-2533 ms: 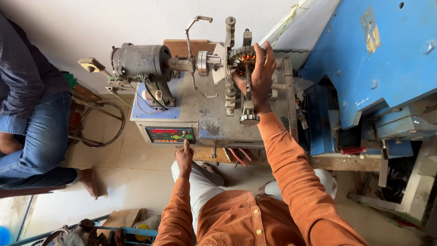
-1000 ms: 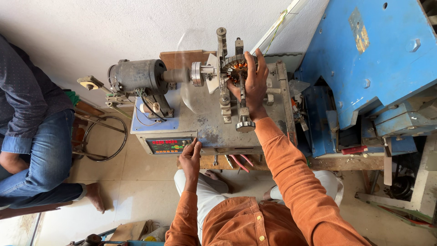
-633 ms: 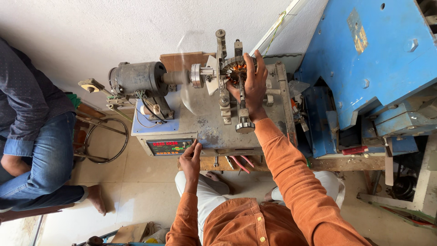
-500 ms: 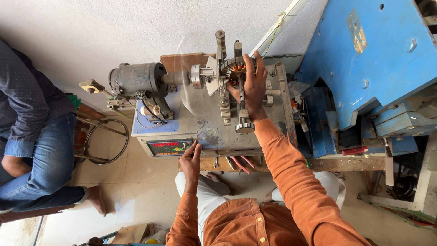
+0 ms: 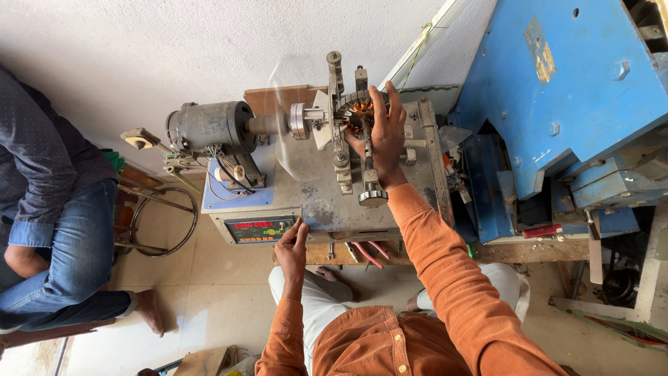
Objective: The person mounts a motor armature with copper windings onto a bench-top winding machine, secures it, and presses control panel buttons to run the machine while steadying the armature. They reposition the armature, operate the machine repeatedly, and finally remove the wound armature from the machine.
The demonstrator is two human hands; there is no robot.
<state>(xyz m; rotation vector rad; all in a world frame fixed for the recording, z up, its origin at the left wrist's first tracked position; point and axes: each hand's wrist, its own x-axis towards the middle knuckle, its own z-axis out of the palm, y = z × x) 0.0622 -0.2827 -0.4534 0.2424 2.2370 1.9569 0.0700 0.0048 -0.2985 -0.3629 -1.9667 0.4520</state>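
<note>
Stator core (image 5: 356, 111), ringed with copper-coloured windings, sits clamped in the fixture on top of the grey winding machine (image 5: 327, 188), toward its far edge near the white wall (image 5: 174, 49). The right hand (image 5: 381, 143) lies over the core's near side, fingers stretched out flat and pointing away from the person, palm down against the core and the upright metal post (image 5: 367, 163) that ends in a round knurled knob (image 5: 372, 197) just nearer than the wrist. It presses rather than grips; the fingers are not curled around anything.

The left hand (image 5: 292, 245) is at the machine's near front edge, its fingertips touching the panel beside the red digital counter (image 5: 263, 227); the fingers are loosely bent and hold nothing.

Left of the core, on the same machine top, a dark grey motor (image 5: 209, 127) drives a shaft carrying a blurred, spinning flyer (image 5: 299, 139). Right of the machine stands a large blue metal housing (image 5: 557, 90). Below the machine's front edge hang a few red and pink wires (image 5: 369, 252). Far left of the machine, another person in jeans (image 5: 62, 257) sits beside a round metal stool frame (image 5: 156, 223).
</note>
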